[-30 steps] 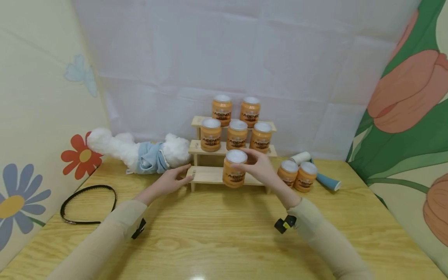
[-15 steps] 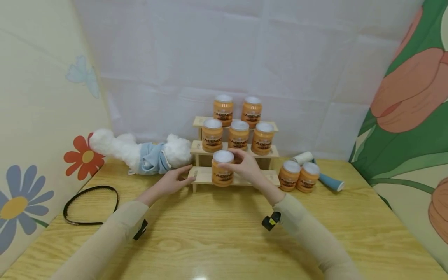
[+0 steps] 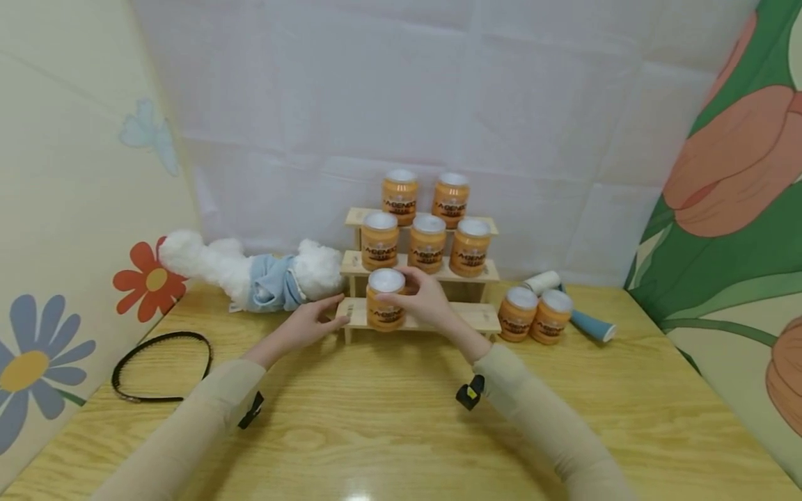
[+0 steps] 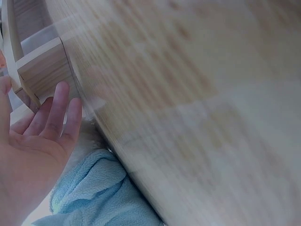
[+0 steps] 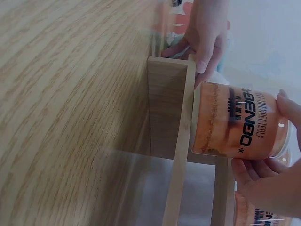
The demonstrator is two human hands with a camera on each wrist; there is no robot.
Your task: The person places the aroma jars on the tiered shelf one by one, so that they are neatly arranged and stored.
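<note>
In the head view my right hand [image 3: 428, 300] holds an orange jar [image 3: 385, 309] with a pale lid, its thumb and fingers around the jar. The jar is upright at the left part of the lowest step of a three-step wooden shelf [image 3: 451, 316]. The right wrist view shows the jar's base [image 5: 202, 120] at the step's board, apparently resting on it. My left hand [image 3: 307, 325] is at the left end of that step, its loosely extended fingers [image 4: 59, 110] touching the shelf's end. Three similar jars [image 3: 428, 245] stand on the middle step and two [image 3: 399, 198] on the top step.
Right of the shelf, two more orange jars [image 3: 517, 316] stand on the table [image 3: 351, 417], with a blue-and-white object [image 3: 589, 325] behind them. A white fluffy toy in blue cloth [image 3: 272, 282] lies at the left. A black headband [image 3: 164, 334] lies nearer the left edge.
My right hand has carried the jar leftward along the lowest step, from near its middle to its left part. My left hand has stayed at the shelf's left end.
</note>
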